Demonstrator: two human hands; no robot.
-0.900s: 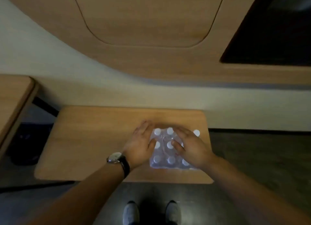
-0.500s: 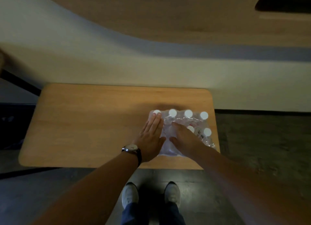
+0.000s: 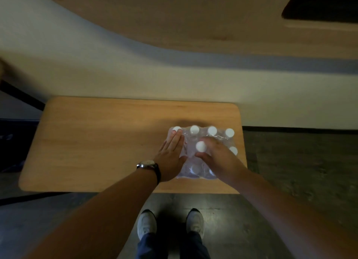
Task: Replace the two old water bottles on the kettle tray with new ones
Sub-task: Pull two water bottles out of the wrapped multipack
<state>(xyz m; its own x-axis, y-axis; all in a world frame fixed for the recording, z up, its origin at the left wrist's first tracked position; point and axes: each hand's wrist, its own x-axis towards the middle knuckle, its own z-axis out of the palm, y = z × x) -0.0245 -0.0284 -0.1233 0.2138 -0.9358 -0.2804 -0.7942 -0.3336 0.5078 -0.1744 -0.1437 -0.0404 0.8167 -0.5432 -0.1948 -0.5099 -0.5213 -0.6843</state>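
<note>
Shrink-wrapped pack of water bottles [image 3: 201,152] is seen on the right part of a wooden table [image 3: 96,142], near its right edge. White caps show along the far row.

Left hand [image 3: 171,158] is laid flat against the pack's left side, fingers [image 3: 176,140] extended and together, nothing gripped; fingertips reach a white cap [image 3: 176,128] at the far-left corner. A wristwatch [image 3: 150,164] is worn on that wrist.

Right hand [image 3: 217,158] is curled over the pack's middle. One bottle cap [image 3: 201,146] is framed between its thumb and fingers, apparently pinched at the neck; a firm grip cannot be confirmed through the wrap. Another cap [image 3: 234,150] is visible just past the knuckles on the right.

White shoes [image 3: 147,223] are seen on the dark floor below the table's near edge.
</note>
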